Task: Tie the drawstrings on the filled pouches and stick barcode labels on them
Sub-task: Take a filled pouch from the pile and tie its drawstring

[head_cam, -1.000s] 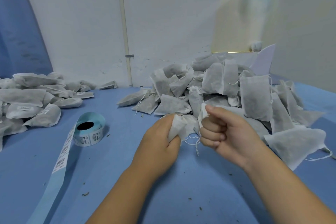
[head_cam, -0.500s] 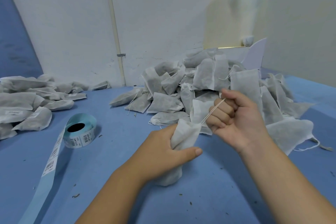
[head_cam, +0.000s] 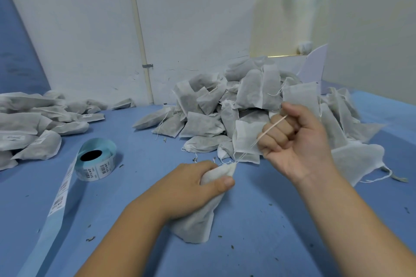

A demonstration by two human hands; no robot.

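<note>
Left hand [head_cam: 191, 183] clamps pouch [head_cam: 200, 216] neck, right hand [head_cam: 295, 141] fisted on taut drawstring [head_cam: 267, 130]; fabric prob soft/light, so grip at neck & pull steady.

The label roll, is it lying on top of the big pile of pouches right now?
No, the label roll sits on the blue table, left of the big pile of pouches and apart from it.

Bare table [head_cam: 139, 186] between label roll [head_cam: 96, 162] and pouch heap [head_cam: 247, 105]; labelled pile [head_cam: 33, 123] blocks left.
</note>
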